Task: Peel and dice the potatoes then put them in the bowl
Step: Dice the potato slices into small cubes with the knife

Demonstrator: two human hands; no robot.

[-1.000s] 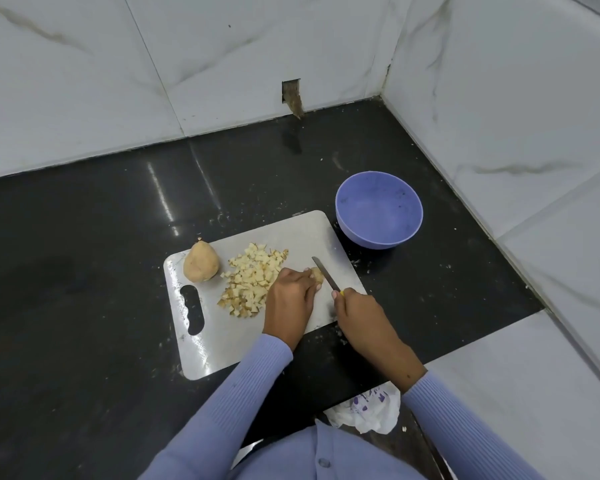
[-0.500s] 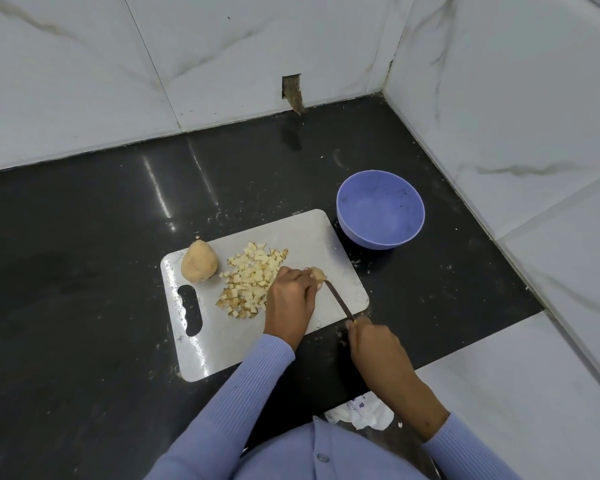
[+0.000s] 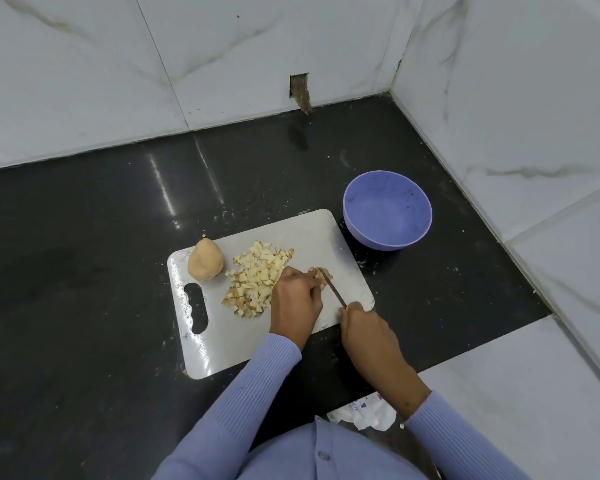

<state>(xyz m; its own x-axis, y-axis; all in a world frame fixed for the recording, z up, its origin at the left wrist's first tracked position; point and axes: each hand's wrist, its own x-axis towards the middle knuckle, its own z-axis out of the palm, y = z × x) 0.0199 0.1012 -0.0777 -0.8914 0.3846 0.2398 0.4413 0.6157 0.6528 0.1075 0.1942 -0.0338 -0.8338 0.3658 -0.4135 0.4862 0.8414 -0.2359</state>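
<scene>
A small potato piece (image 3: 324,277) is sitting on the right part of the gray cutting board (image 3: 340,244), and it is getting cut right now. The left hand (image 3: 297,301) is curling its fingers over the piece and pinning it down. The right hand (image 3: 366,329) is wrapping tight around the handle of the knife (image 3: 331,287), and the blade is pointing at the piece, touching it or almost touching it.

Just left of the hands, a pile of diced potato (image 3: 257,277) is lying on the board. A whole potato (image 3: 205,264) is waiting at the board's far left corner. I think it is peeled, but I cannot be sure.

The purple bowl (image 3: 387,233) is standing beside the board's right corner, with no potato in it.

So the dicing step is going on. Next, I think the knife needs to press down through the piece, keeping clear of the fingertips.
</scene>
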